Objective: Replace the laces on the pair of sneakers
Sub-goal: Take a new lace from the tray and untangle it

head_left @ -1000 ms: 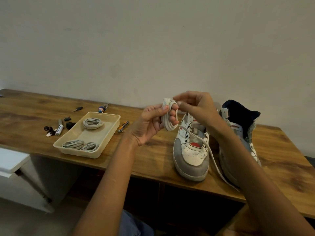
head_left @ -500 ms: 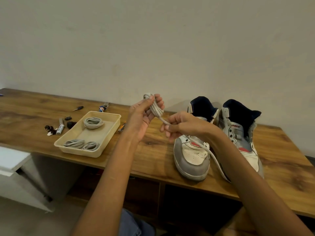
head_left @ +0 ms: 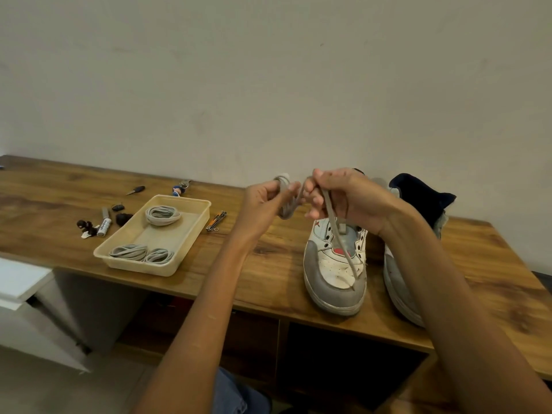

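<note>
Two white and grey high-top sneakers stand on the wooden table, toes toward me: the left sneaker [head_left: 334,264] without laces in its eyelets, the right sneaker [head_left: 418,201] mostly hidden by my right forearm. My left hand [head_left: 263,204] holds a grey-white lace [head_left: 286,204] wound in loops around its fingers. My right hand [head_left: 343,195] pinches the same lace close beside the left hand. The lace's loose tail [head_left: 343,249] hangs down over the left sneaker's tongue to its toe.
A cream plastic tray [head_left: 191,222] with three coiled grey laces sits left of my hands. Around it lie a nail clipper [head_left: 216,221], a marker [head_left: 104,225], small dark items and a keychain figure [head_left: 179,188]. A white cabinet [head_left: 18,282] stands below left.
My right hand has risen from beside the left sneaker up to the left hand, bringing the lace with it. The hanging tail is shorter and now lies over the shoe's toe.
</note>
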Motion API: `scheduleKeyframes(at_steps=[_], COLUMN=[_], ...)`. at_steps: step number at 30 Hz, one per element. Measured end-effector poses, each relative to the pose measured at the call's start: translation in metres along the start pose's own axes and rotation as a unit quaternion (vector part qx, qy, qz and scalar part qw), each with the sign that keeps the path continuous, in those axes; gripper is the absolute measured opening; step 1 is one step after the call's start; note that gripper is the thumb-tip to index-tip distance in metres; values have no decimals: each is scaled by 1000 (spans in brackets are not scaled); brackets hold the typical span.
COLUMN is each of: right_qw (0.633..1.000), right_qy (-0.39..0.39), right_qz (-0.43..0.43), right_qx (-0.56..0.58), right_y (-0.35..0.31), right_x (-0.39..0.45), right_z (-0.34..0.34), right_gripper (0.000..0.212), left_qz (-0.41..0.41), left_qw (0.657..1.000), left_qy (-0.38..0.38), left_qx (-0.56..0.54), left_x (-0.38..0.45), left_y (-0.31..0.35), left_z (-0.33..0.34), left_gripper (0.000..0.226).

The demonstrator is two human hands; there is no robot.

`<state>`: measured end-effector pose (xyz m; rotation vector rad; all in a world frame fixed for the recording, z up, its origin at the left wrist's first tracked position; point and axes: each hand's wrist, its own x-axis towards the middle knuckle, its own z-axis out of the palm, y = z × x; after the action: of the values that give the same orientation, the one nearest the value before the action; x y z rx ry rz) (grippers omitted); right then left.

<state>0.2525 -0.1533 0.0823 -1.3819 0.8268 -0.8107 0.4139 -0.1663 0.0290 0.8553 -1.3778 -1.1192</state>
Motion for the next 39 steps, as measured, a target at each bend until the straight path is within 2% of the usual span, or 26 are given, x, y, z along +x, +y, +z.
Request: scheduleKeyframes(at_steps=[5, 9, 12, 14, 17, 19, 21, 24, 26, 29, 32, 36, 39], right_qw=[995, 986, 973, 968, 928, 917, 933, 953, 956, 953, 958, 936, 911], right_qy=[87, 131, 172, 233, 302, 260, 183, 91, 56, 36, 41, 24, 22], right_qz=[-27, -38, -79, -77, -25, 3, 12, -57, -96, -105, -74, -20, 12], right_qx=[39, 91, 134, 47, -218, -304, -310, -284, -272, -282, -275, -350, -412], right_y=[-8, -10, -12, -10, 1, 5, 5, 2, 4, 13, 23, 27, 25], right_x=[-3, -4, -8, -10, -7, -4, -4, -4, 0, 9, 15, 18, 18], right_z=[-8, -15, -25, -32, -33, -29, -24, -17, -7, 3, 10, 14, 14], right_gripper=[34, 30, 25, 28, 33, 40, 44, 43, 39, 30, 34, 23, 25], left_qz=[-99, -140, -167, -168, -158, -147, -140, -130, -133, -134, -130, -102, -87], left_qw=[979, 954, 929, 924, 930, 934, 940, 949, 948, 945, 941, 947, 950], left_qy=[-178, -266, -329, -341, -318, -294, -256, -198, -177, -174, -158, -61, 10], left_qx=[-27, -4, -14, -33, -93, -142, -178, -207, -229, -242, -270, -298, -301], left_x=[-8, -12, -16, -16, -12, -9, -8, -6, -6, -7, -7, -2, 3], left_y=[8, 13, 15, 14, 12, 11, 11, 11, 11, 14, 16, 13, 8], left_z=[9, 7, 7, 7, 4, 2, 1, -1, -2, -3, -3, -5, -9], left_gripper=[18, 19, 23, 24, 27, 27, 26, 25, 27, 28, 28, 29, 27])
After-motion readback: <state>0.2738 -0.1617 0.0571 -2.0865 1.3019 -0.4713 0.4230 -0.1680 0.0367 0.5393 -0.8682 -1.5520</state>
